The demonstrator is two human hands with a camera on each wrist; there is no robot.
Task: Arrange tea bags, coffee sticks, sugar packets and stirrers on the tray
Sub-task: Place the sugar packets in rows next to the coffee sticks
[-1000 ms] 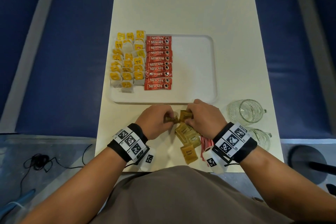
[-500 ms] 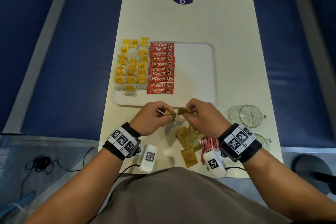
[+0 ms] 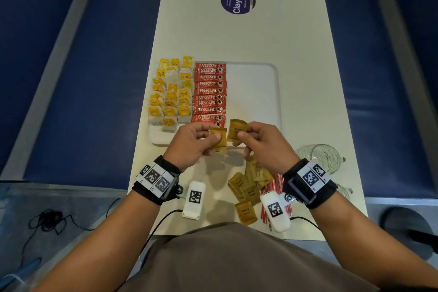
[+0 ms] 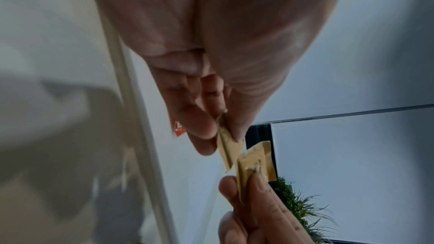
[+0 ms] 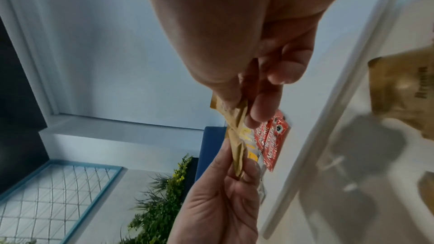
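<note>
Since lifting, both hands [image 3: 232, 142] hold separated sugar packets [image 3: 227, 135].

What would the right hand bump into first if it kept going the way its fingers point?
Probably the left hand. The right hand points leftward across the tray's near edge, and its sugar packet nearly meets the left one's packet. Depth between them is unclear.

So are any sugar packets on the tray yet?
No. Each hand pinches one brown sugar packet above the tray; the rest lie on the table.
</note>
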